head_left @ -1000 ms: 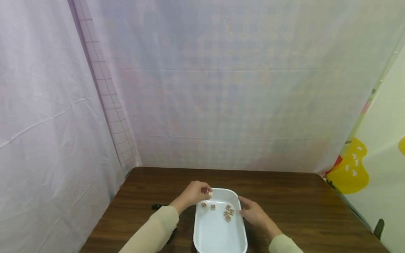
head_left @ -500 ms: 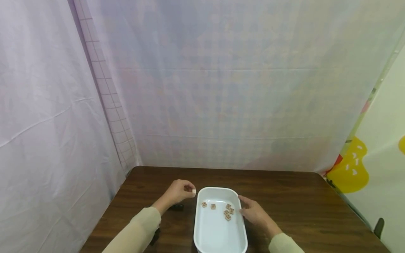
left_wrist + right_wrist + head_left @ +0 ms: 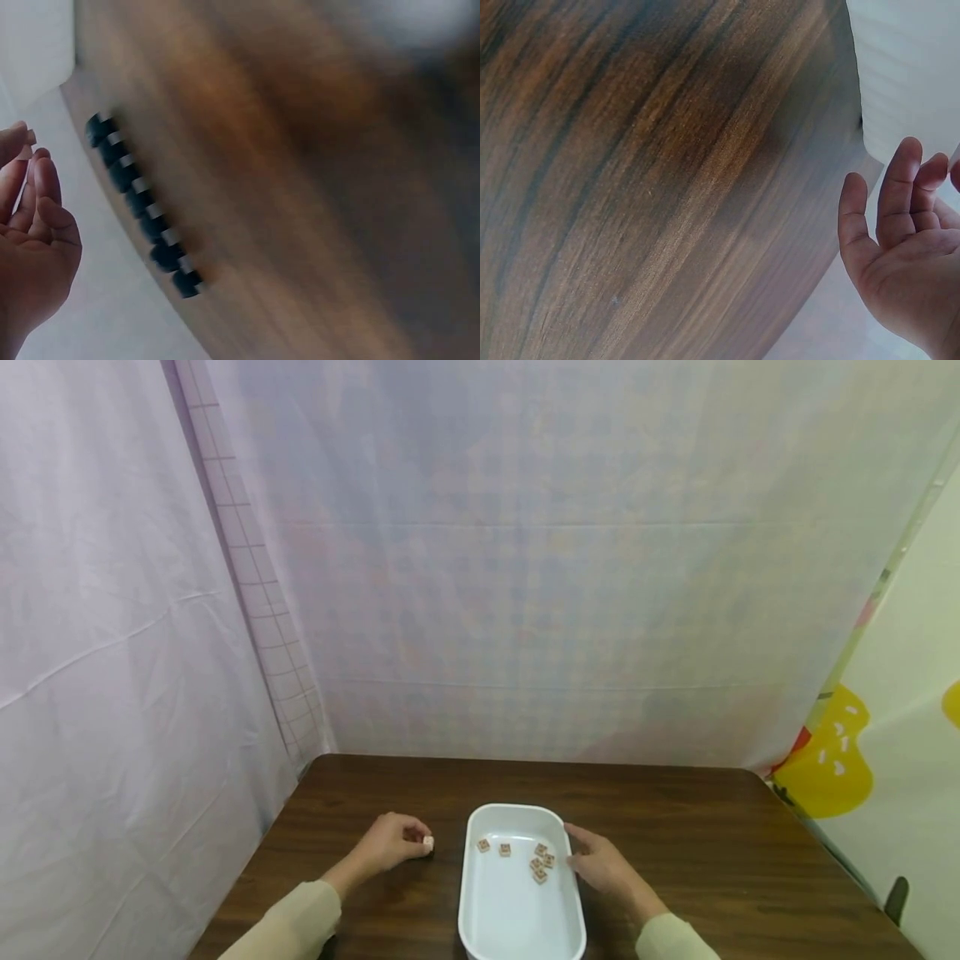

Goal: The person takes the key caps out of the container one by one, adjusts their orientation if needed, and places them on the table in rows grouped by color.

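My left hand (image 3: 390,842) pinches a small pale block (image 3: 428,842) between thumb and fingertips, held over the table left of the tray. In the left wrist view this block (image 3: 28,144) shows only partly behind the thumb. Under it, near the table's edge, lies a row of dark blocks (image 3: 139,202) with pale squares along one side; my left hand mostly covers this row in the head view. The deep white tray (image 3: 517,918) holds several small tan blocks (image 3: 539,864) with brown marks on top. My right hand (image 3: 600,860) grips the tray's right rim near its far end.
The dark wood-grain table (image 3: 675,827) spreads on both sides of the tray. White curtains (image 3: 525,610) hang behind it and at the left. A yellow-printed cloth (image 3: 828,768) hangs at the right, with a dark handle-like piece (image 3: 896,900) by the right edge.
My left hand has carried the pale block out from over the tray, leftward and then down toward the table. My right hand and the tray have stayed in place.
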`<action>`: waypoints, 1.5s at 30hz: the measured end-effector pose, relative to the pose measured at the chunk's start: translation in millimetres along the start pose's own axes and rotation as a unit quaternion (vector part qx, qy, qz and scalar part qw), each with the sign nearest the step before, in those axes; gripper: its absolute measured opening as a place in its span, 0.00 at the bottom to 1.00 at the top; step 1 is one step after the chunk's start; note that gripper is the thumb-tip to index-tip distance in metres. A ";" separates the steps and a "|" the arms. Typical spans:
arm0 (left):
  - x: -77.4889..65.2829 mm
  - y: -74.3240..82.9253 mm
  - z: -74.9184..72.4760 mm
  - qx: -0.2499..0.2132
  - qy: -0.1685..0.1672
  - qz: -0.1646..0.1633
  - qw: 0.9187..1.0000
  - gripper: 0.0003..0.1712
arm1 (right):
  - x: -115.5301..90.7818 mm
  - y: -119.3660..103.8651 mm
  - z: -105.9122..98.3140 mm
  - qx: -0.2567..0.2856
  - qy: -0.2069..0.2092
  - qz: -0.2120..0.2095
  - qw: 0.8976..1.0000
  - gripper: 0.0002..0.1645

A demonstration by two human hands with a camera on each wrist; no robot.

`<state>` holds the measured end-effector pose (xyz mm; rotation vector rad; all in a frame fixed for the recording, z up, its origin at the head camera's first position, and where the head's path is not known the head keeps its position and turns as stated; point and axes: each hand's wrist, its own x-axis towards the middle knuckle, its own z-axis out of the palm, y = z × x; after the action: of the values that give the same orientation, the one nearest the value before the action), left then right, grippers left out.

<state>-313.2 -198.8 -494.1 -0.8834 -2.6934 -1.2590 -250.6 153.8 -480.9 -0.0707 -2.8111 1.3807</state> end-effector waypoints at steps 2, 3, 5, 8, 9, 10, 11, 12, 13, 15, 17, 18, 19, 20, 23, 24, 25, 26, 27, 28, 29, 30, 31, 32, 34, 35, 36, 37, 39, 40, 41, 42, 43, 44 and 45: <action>-5.5 -3.0 2.3 0.009 -0.010 0.003 1.000 0.06 | 0.3 -0.3 0.0 -0.003 -0.001 0.000 1.000 0.34; -7.9 -4.7 3.6 0.015 -0.013 0.005 1.000 0.06 | 0.4 -0.5 -0.1 -0.003 -0.002 0.000 1.000 0.34; -12.4 -7.1 5.6 0.027 -0.016 0.007 0.999 0.06 | 0.8 -0.5 -0.1 -0.005 -0.002 0.001 1.000 0.34; -18.7 -9.2 7.7 0.037 -0.020 0.009 0.999 0.06 | 1.2 -0.3 -0.2 -0.003 -0.003 0.008 1.000 0.34; -20.7 -9.4 8.4 0.038 -0.023 0.008 0.999 0.06 | 1.3 -0.2 -0.2 -0.002 -0.004 0.009 1.000 0.34; -22.7 -9.3 9.1 0.034 -0.027 0.006 0.999 0.06 | 1.3 -0.1 -0.3 0.001 -0.005 0.011 1.000 0.34; -24.6 -8.8 9.8 0.029 -0.031 0.003 0.999 0.06 | 1.2 0.0 -0.4 0.002 -0.005 0.013 1.000 0.34; -26.1 -8.8 10.9 0.023 -0.035 0.002 0.999 0.06 | 1.2 0.0 -0.5 0.003 -0.006 0.014 1.000 0.34; -27.3 -9.1 12.1 0.018 -0.039 0.002 0.999 0.07 | 1.1 -0.1 -0.7 0.004 -0.007 0.016 1.000 0.34; -29.3 -9.8 14.6 0.011 -0.046 0.001 0.999 0.07 | 1.2 -0.2 -0.8 0.004 -0.008 0.013 1.000 0.34; -30.5 -11.2 17.5 0.007 -0.050 0.006 0.999 0.07 | 1.3 0.1 -0.8 0.002 -0.007 0.012 1.000 0.34; -30.9 -12.5 19.0 0.008 -0.051 0.009 0.999 0.08 | 1.4 0.2 -0.7 0.001 -0.007 0.013 1.000 0.34; -31.5 -13.1 20.2 0.009 -0.053 0.012 0.998 0.08 | 1.3 0.1 -0.6 0.000 -0.007 0.014 1.000 0.34; -32.2 -13.6 21.3 0.010 -0.054 0.013 0.998 0.08 | 1.4 0.4 -0.4 -0.001 -0.007 0.013 1.000 0.34; -34.1 -14.0 23.8 0.012 -0.056 0.013 0.998 0.08 | 1.4 0.3 -0.2 -0.002 -0.008 0.017 1.000 0.34; -34.6 -13.8 24.3 0.011 -0.055 0.011 0.998 0.08 | 1.4 0.4 -0.1 0.000 -0.007 0.016 1.000 0.34; -35.0 -13.4 24.5 0.010 -0.055 0.010 0.998 0.08 | 1.4 0.2 0.0 0.000 -0.007 0.014 1.000 0.34; -35.3 -13.3 24.8 0.010 -0.054 0.010 0.998 0.08 | 1.5 0.3 0.1 0.000 -0.007 0.012 1.000 0.34; -35.6 -13.0 24.9 0.009 -0.054 0.009 0.998 0.08 | 1.4 0.2 0.2 0.002 -0.006 0.011 1.000 0.34; -35.7 -12.8 25.0 0.009 -0.053 0.009 0.999 0.08 | 1.4 0.3 0.3 0.004 -0.006 0.010 1.000 0.34; -35.9 -12.7 25.0 0.009 -0.053 0.009 0.999 0.08 | 1.3 0.2 0.2 0.006 -0.006 0.010 1.000 0.34; -36.0 -12.6 25.1 0.010 -0.053 0.009 0.998 0.08 | 1.3 0.2 0.2 0.006 -0.006 0.011 1.000 0.34; -36.1 -12.7 25.2 0.011 -0.053 0.009 0.998 0.08 | 1.1 0.2 0.2 0.006 -0.007 0.011 1.000 0.34; -36.2 -12.9 25.3 0.012 -0.052 0.010 0.998 0.08 | 1.0 0.3 0.2 0.008 -0.008 0.012 1.000 0.34; -36.1 -13.2 25.5 0.013 -0.051 0.012 0.999 0.08 | 0.9 0.6 0.2 0.012 -0.009 0.013 1.000 0.33; -36.0 -13.4 25.6 0.013 -0.050 0.013 0.999 0.08 | 0.7 0.6 0.2 0.013 -0.009 0.012 1.000 0.33; -35.8 -13.8 25.9 0.014 -0.049 0.014 0.999 0.08 | 0.5 0.5 0.1 0.012 -0.009 0.011 1.000 0.33; -35.7 -14.2 26.1 0.014 -0.049 0.015 0.999 0.08 | 0.3 0.4 0.0 0.013 -0.009 0.009 1.000 0.33; -35.4 -14.8 26.5 0.015 -0.048 0.016 0.999 0.08 | 0.2 0.5 0.0 0.011 -0.010 0.008 1.000 0.33; -35.3 -15.1 26.7 0.015 -0.048 0.016 0.999 0.08 | 0.0 0.4 -0.1 0.011 -0.010 0.008 1.000 0.33; -35.3 -15.2 26.7 0.015 -0.048 0.016 0.999 0.08 | -0.1 0.3 -0.2 0.010 -0.011 0.008 1.000 0.33; -35.4 -15.2 26.6 0.016 -0.048 0.016 0.999 0.08 | -0.1 0.3 -0.3 0.010 -0.011 0.008 1.000 0.33; -35.5 -15.0 26.3 0.015 -0.049 0.015 0.999 0.08 | 0.1 0.7 -0.2 0.010 -0.011 0.010 1.000 0.34; -35.7 -14.7 26.0 0.013 -0.050 0.014 0.999 0.08 | 0.4 1.2 -0.1 0.010 -0.011 0.010 1.000 0.34; -35.8 -14.5 25.7 0.012 -0.052 0.012 0.999 0.09 | 0.3 1.5 0.0 0.012 -0.010 0.010 1.000 0.34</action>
<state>-285.6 -204.9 -530.8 -1.0020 -2.7602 -1.2064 -250.9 154.7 -482.1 -0.0867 -2.8168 1.4274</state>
